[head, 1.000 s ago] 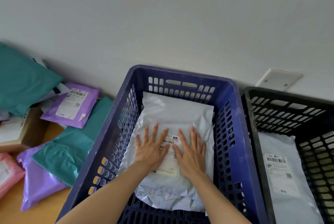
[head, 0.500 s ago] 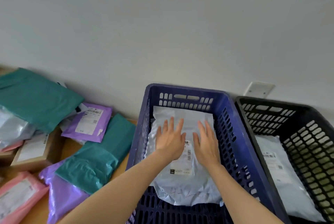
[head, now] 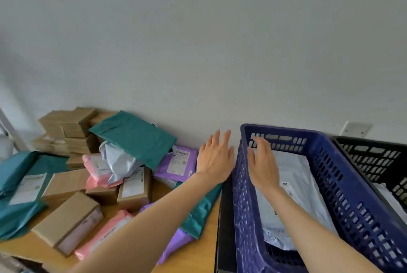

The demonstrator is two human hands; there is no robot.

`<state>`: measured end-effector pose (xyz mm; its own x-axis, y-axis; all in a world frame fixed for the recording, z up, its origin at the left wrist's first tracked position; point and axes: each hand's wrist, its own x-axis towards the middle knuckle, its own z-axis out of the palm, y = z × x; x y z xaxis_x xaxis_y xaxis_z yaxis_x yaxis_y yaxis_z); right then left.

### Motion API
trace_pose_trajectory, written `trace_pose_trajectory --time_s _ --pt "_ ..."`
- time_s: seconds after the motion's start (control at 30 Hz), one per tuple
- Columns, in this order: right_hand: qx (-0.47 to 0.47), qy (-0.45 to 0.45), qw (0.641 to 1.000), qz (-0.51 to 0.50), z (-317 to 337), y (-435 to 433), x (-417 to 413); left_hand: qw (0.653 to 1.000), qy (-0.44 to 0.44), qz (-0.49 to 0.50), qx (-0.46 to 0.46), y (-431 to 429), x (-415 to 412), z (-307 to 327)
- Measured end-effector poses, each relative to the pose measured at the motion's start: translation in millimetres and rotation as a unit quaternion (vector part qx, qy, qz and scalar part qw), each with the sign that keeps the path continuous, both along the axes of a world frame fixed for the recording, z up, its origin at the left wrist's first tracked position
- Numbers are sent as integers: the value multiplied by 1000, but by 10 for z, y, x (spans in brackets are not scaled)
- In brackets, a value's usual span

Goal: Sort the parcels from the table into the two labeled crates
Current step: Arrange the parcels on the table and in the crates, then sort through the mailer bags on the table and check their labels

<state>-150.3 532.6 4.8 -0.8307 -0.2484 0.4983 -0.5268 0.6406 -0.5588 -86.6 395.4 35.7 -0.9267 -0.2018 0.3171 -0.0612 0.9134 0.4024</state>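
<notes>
A grey parcel [head: 301, 175] with a white label lies flat in the blue crate [head: 343, 186]. My right hand [head: 263, 162] hovers over the crate's left part, fingers straight, holding nothing. To the left of the crate's rim my left hand [head: 215, 158] is raised above the table, fingers spread and empty. The black crate [head: 372, 153] stands at the far right with a grey parcel [head: 392, 200] inside. A pile of parcels covers the wooden table [head: 198, 253]: a teal bag [head: 134, 136], a purple bag [head: 178, 162], pink bags [head: 99, 167] and several cardboard boxes [head: 68, 222].
A white wall rises right behind the table and crates, with a wall socket plate [head: 355, 129] above the black crate. More cardboard boxes [head: 66, 127] are stacked at the back left. A teal bag [head: 22, 184] with a label lies at the far left edge.
Both hands have lifted off the grey parcel in the blue crate and moved left; the left hand is now outside the crate. The view has swung left toward the parcel pile.
</notes>
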Motion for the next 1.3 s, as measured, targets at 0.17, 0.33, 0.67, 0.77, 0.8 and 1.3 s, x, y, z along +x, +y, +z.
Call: trace_pose_trajectory --time_s 0.17,0.33,0.67,0.77,0.8,1.3 --pt "11 18 999 45 110 -672 393 998 6 60 -22 -761 541 47" --pt "43 11 995 92 147 -1249 609 992 -2 126 -9 -1428 967 -20" --pt "74 0 984 162 -80 -2322 722 968 -94 232 -32 -2536 1401 -382" --pt "92 -1 980 176 -218 -2667 688 967 -87 238 -5 -2888 1420 -540" --pt "94 -4 979 180 -255 -2768 669 967 -85 238 -9 -3002 1415 -576" --pt "184 -73 963 183 -918 -4101 88 963 -154 139 -174 -4561 618 -966"
